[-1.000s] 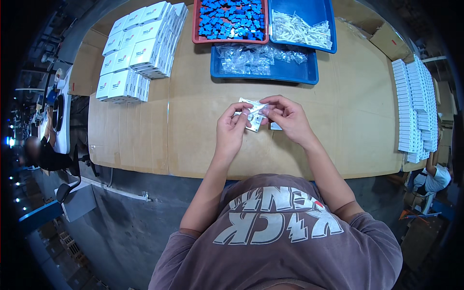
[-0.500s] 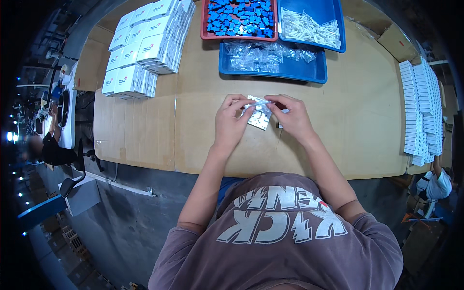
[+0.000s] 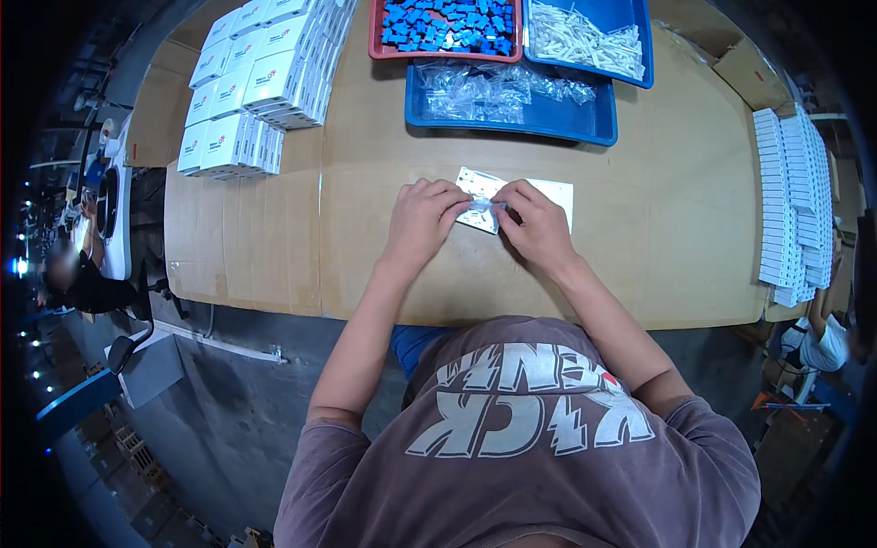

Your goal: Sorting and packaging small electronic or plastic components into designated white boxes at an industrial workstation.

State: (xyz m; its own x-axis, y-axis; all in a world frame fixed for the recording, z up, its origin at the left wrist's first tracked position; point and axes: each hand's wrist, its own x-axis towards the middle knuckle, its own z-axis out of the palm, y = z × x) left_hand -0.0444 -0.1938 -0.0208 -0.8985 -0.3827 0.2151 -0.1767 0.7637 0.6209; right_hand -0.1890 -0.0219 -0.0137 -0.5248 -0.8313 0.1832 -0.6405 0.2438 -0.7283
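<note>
My left hand (image 3: 423,217) and my right hand (image 3: 534,226) meet over the table, fingertips and thumbs pinched on a small, shiny packet (image 3: 477,219) that looks like clear plastic over a white sheet with dark printing. The left hand grips its left edge and the right hand its right side. My fingers hide part of the packet, and I cannot make out what is inside. A plain white card (image 3: 559,194) lies on the table behind my right hand, partly covered by it.
Beyond my hands stand a red tray (image 3: 448,56) of blue pieces, a blue tray (image 3: 648,55) of white sticks and a blue tray (image 3: 571,128) of clear bags. White boxes (image 3: 269,82) are stacked at left, more (image 3: 786,205) at right. Co-workers are at both sides.
My hands have shifted slightly left with the packet, which has tilted and creased between the fingertips. More of the white card behind my right hand shows. The whole view has also shifted a little.
</note>
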